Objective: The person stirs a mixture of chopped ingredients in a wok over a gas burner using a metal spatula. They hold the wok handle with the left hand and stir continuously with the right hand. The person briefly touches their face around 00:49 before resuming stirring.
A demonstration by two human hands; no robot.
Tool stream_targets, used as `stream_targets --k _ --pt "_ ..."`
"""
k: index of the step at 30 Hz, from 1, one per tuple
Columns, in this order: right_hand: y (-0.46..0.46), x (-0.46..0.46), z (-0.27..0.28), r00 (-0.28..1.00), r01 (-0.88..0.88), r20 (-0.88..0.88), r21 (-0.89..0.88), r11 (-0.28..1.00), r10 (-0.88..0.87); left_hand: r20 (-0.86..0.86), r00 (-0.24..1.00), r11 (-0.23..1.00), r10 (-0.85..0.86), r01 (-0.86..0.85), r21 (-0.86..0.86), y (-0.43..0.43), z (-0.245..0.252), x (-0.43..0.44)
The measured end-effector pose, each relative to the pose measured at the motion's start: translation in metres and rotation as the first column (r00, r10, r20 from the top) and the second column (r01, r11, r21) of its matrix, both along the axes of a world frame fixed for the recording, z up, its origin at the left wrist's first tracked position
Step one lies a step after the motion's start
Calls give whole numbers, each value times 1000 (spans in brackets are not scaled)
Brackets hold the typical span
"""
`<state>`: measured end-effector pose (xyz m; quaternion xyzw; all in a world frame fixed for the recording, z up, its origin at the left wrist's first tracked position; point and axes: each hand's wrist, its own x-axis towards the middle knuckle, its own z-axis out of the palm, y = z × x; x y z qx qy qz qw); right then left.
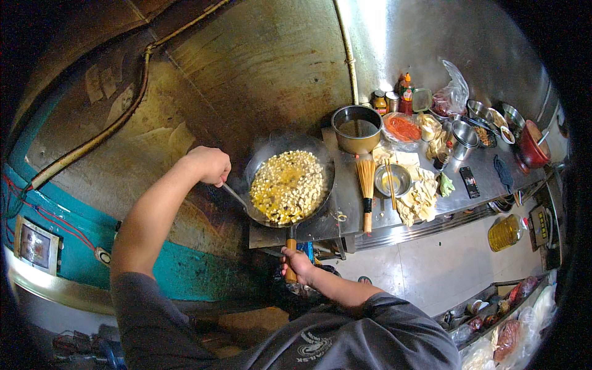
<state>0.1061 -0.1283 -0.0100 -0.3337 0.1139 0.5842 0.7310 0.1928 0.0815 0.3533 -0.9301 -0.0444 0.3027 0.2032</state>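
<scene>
A dark wok (330, 182) with a wooden handle (291, 245) is before me. In it lie many small pale diced cubes (289, 185), some dark bits and shiny yellow liquid. My right hand (298, 266) grips the wok's handle at the near side. At the left rim, my left hand (210, 167) holds the metal handle of a cooking utensil (236, 196) that slants down to the wok. Its working end cannot be made out. Faint steam hangs about the far rim.
Right of the wok, a steel counter (344, 231) holds a pot of liquid (357, 129), a bamboo wok brush (365, 185), a metal bowl (393, 180) with chopsticks (390, 175), crumpled paper (418, 196), a phone (469, 181). An oil jug (506, 232) stands on the floor.
</scene>
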Motion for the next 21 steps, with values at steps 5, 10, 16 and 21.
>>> stream_targets --k 5,10,16,21 --pt "1 1 -3 1000 -7 4 10 1000 7 -214 944 950 253 -284 -131 15 -29 42" --pt "0 2 0 999 -24 32 -13 1000 25 -41 987 944 155 -160 -288 32 -103 38" --pt "-2 5 2 997 -69 -33 -15 998 68 198 945 944 261 -207 -255 40 -155 30" --pt "-1 5 -3 997 -69 -36 8 998 70 377 886 956 271 -203 -213 20 -187 13"
